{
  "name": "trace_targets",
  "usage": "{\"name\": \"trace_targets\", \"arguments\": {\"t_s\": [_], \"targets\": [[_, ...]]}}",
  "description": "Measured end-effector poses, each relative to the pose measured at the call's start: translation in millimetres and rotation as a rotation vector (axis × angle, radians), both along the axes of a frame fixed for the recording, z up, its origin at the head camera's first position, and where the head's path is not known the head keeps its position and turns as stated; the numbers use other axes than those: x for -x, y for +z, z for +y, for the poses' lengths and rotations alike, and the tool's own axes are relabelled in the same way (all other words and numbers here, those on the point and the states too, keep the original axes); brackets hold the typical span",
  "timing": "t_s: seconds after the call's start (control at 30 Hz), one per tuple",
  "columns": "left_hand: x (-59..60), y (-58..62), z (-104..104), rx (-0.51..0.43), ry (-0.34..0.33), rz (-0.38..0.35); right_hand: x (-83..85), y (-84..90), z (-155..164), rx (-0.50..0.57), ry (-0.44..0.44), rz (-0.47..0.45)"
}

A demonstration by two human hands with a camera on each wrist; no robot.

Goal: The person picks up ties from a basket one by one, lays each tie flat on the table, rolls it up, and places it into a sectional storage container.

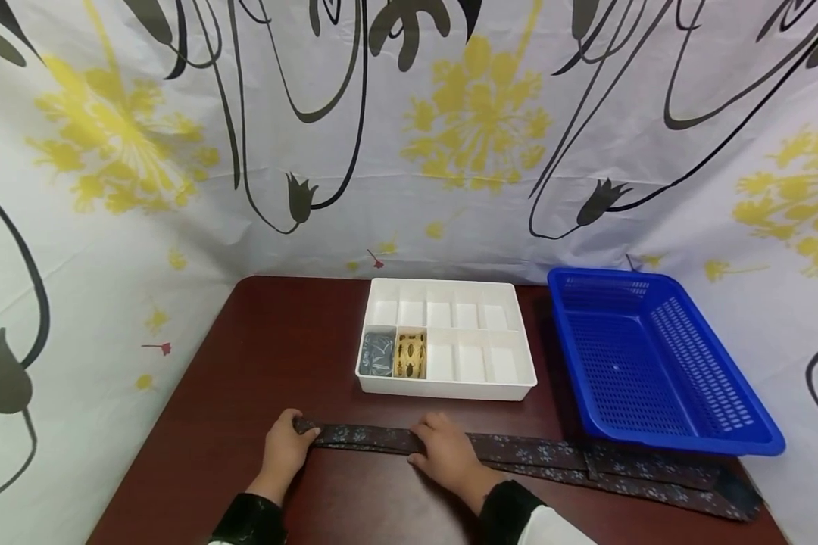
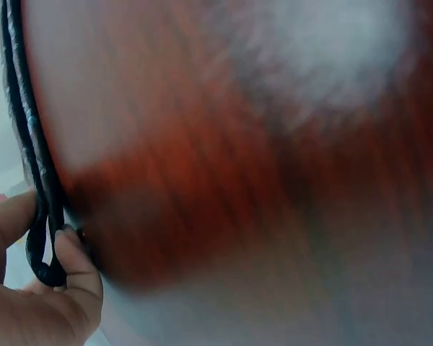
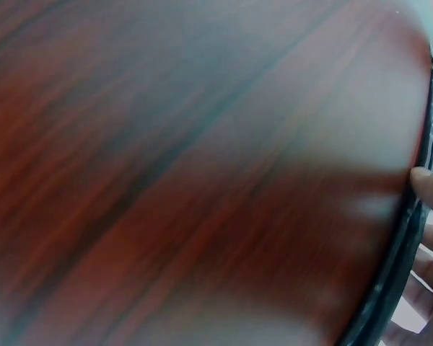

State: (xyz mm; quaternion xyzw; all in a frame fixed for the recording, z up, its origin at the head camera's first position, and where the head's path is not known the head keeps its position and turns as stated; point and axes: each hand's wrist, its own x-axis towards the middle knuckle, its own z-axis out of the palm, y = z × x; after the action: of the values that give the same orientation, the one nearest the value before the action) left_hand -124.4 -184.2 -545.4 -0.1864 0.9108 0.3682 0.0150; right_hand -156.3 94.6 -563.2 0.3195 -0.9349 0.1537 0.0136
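**At the near edge of the table, two hands on a folded tie**

On the dark red table [image 1: 245, 363], close to the person, a dark patterned tie [image 1: 518, 454] lies doubled over in a long flat band. The left hand [image 1: 285, 446] holds its folded end: in the left wrist view the fingers [image 2: 76, 267] and thumb curl round the loop of the tie [image 2: 40, 216], pinching the two layers together. Just beside that grip, toward the person's right, the right hand [image 1: 446, 453] rests on the band with its fingers curved over the cloth; the right wrist view shows fingertips [image 3: 429, 187] against the tie's edge [image 3: 400, 259], but whether they pinch it or merely press it I cannot tell. Beyond the right hand the tie runs on across the table, its wide end reaching the far right.

Behind the two hands, a little way off, stands a white divided tray [image 1: 511, 390]. Its front row holds a grey rolled tie [image 1: 378, 354] in the leftmost cell and a yellow patterned one [image 1: 410, 354] in the next. Right of the tray, beyond the right hand, sits a blue plastic basket [image 1: 743, 393], whose front rim overlaps the tie. A floral curtain [image 1: 450, 136] hangs behind the table.
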Motion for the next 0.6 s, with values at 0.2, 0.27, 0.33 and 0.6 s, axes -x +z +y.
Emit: {"name": "trace_targets", "arguments": {"t_s": [0.2,0.27,0.33,0.6], "targets": [[-3.5,-4.6,3.1,-0.021,0.027,0.028,-0.9,-2.2,-20.0,-0.018,0.013,0.02],[-3.6,-5.4,4.7,-0.026,0.024,0.037,-0.7,-2.1,-24.7,-0.036,0.017,0.018],[-3.5,-5.6,6.4,-0.032,0.027,0.047,-0.5,-0.9,-27.6,-0.057,0.02,0.01],[-2.4,-6.5,17.4,-0.06,0.08,0.076,-0.7,1.8,-45.3,-0.066,0.08,0.093]]}}
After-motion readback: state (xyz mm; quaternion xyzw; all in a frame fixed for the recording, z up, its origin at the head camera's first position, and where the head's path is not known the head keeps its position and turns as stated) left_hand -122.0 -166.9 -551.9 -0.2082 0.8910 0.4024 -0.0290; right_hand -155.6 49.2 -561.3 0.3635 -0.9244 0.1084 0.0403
